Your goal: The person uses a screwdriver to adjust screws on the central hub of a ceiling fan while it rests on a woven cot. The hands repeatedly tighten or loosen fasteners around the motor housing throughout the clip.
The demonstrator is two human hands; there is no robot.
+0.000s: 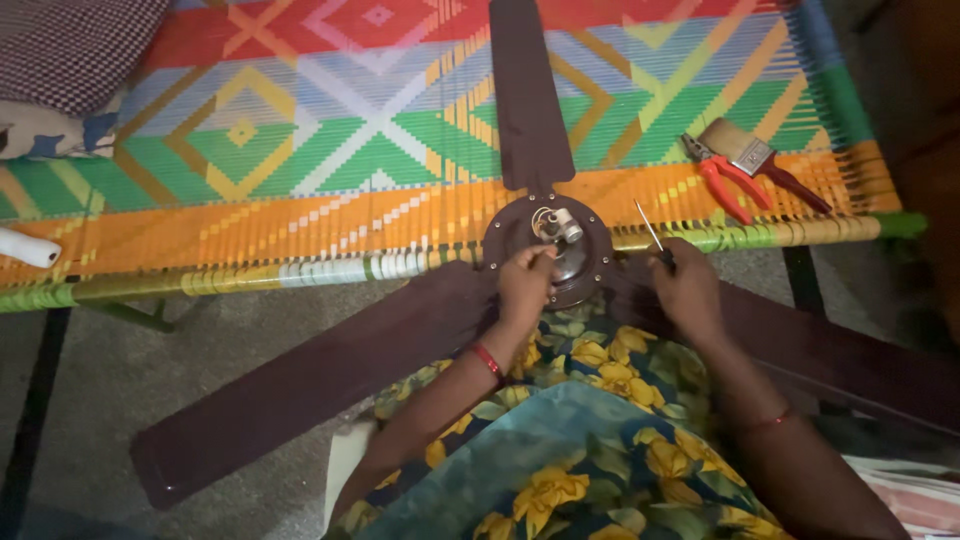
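A dark brown ceiling fan lies on my lap and against the edge of a woven cot, its round motor hub [575, 270] facing up with a short metal shaft and wires at the middle. Three blades spread out: one [525, 95] across the cot, one [300, 385] down to the left, one [850, 355] to the right. My left hand [525, 285] rests on the hub, fingers pinched at its centre near the wires. My right hand [685, 290] grips a thin screwdriver [650, 228] whose shaft points up and away, just right of the hub.
The cot [300, 215] has bright woven straps. Red-handled pliers [725, 180] and a paintbrush [745, 150] lie on it at the right. A checked pillow [75, 50] sits at the far left, a white roll [25, 247] near the left edge. Grey floor lies below.
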